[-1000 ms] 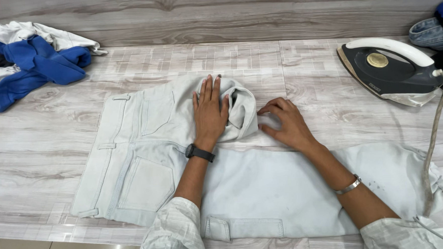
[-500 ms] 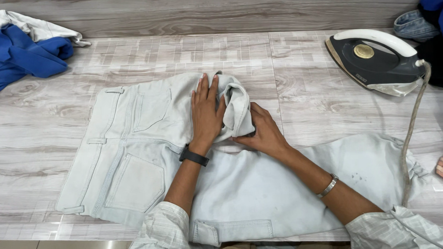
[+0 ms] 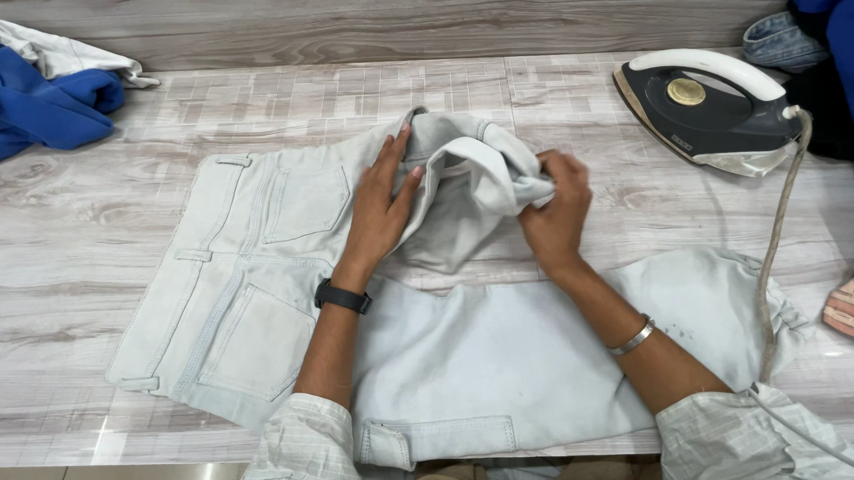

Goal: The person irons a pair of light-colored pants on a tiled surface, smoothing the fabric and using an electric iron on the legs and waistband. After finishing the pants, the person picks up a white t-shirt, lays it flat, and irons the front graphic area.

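Your pale jeans lie flat in the middle of the counter, with the waist toward the left edge. One leg runs along the near edge toward the right. The other leg is folded back into a soft bump toward the far edge.

Your left hand lies flat and open on the jeans, right beside that bump. It presses down and grips nothing. Your right hand is closed on the end of the folded leg, with the cloth bunched in its grip.

The jeans look soft and floppy, but thick and a bit heavy. They will bend and sag where you let go. They should not slip much on the wood. A good place to hold looks like the hem or a thick seam.

An iron rests near the far right corner. Its cord hangs down past the near edge. Blue clothes sit at the far left corner.
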